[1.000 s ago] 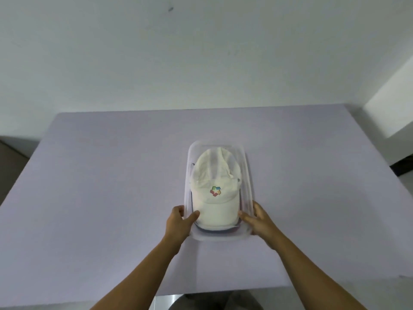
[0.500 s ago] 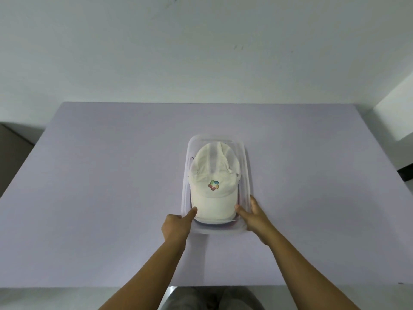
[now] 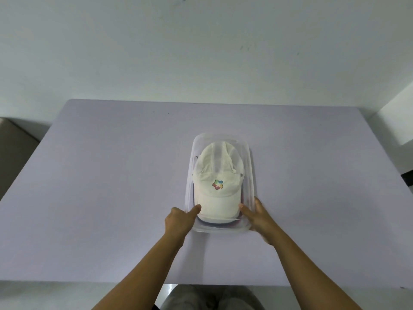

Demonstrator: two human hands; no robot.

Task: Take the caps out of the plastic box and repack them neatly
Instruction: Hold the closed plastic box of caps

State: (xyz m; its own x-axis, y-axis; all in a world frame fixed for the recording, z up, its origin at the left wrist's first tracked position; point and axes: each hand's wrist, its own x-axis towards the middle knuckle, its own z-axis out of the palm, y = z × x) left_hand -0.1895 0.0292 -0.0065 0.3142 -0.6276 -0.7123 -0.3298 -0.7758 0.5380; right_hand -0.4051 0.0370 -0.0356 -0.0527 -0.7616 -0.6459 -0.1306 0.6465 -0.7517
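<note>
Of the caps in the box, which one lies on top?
The white cap with the colourful logo. The other caps show only as dark and reddish edges under its brim, inside the box.

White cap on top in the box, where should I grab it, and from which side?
Pinch the brim of the white cap at its side edges, coming from the near end of the plastic box. The brim is flat, points toward you and lies right at the thumbs of the left hand and right hand; the crown looks soft and creased.
</note>
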